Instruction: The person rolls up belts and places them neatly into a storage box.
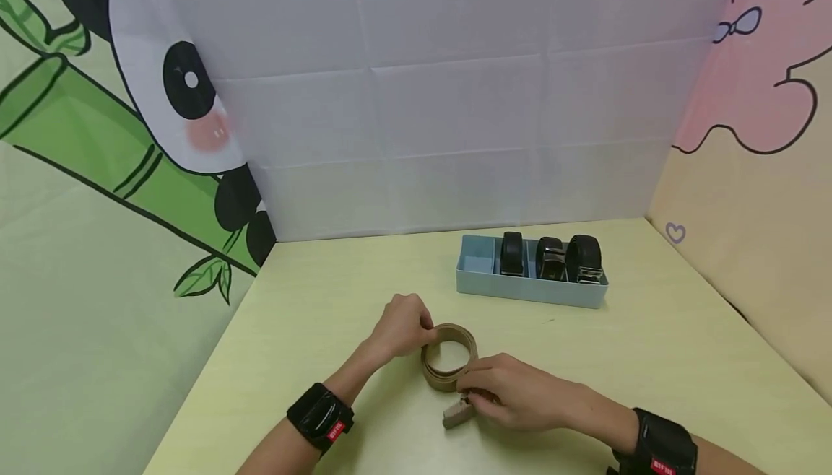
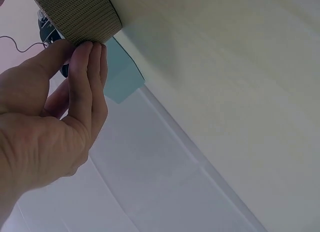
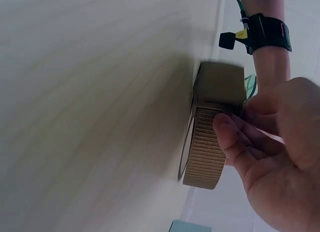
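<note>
A tan woven belt, rolled into an open ring, is held low over the table between both hands. Its flat metal-looking buckle sticks out at the near side of the coil; in the right wrist view the buckle appears as a brownish block beside the ribbed webbing. My left hand pinches the coil's upper left rim, thumb and fingertips together at the webbing in the left wrist view. With thumb and fingers, my right hand grips the coil's lower right side, close to the buckle.
Toward the back right of the pale table stands a light blue divided tray. Three black rolled belts with shiny buckles, including the left one, sit in it; its left compartment is bare. Printed cloth walls border the table.
</note>
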The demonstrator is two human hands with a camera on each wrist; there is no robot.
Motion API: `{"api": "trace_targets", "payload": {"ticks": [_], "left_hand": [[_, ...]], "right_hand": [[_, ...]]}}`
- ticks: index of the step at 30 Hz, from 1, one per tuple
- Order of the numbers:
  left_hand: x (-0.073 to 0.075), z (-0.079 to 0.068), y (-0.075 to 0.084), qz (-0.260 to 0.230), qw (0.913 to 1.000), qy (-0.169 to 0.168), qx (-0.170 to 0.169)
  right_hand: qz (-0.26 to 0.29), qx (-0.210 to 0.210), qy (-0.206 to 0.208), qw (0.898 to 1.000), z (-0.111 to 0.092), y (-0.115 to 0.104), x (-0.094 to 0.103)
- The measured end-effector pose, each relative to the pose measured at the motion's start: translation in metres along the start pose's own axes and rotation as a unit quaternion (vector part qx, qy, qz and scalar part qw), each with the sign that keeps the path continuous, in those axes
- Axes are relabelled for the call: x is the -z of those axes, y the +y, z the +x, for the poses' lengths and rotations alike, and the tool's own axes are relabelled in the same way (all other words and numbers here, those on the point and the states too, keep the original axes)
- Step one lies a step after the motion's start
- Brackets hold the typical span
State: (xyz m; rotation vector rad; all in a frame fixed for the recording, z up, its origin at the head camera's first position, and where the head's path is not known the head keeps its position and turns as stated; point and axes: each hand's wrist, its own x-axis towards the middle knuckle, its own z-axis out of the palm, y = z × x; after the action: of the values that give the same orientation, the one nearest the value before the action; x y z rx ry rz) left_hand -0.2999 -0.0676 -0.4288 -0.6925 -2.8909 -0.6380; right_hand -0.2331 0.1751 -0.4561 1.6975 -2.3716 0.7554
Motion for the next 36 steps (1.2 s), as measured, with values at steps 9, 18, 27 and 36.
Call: {"api": "trace_targets", "payload": {"ticks": [9,18,27,36], "left_hand": [[-0.004,0.005,0.007,-0.003,1.0000,0.006,-0.003],[-0.008,0.010,0.009,-0.013,0.9999,-0.001,-0.003],[-0.011,0.014,0.010,-0.011,0.9999,-0.004,0.001],[-0.015,0.017,0.010,-0.014,0.9998,-0.008,0.014]], "right_hand": [[-0.137,0.075,0.031,0.987,0.013,0.007,-0.004],[-0.112,0.073,0.027,0.991,0.020,0.016,0.002],[-0.092,0.004,-0.014,0.996,0.012,0.024,0.007],[-0.173,0.056,-0.001,0.983,0.016,0.040,0.001]]}}
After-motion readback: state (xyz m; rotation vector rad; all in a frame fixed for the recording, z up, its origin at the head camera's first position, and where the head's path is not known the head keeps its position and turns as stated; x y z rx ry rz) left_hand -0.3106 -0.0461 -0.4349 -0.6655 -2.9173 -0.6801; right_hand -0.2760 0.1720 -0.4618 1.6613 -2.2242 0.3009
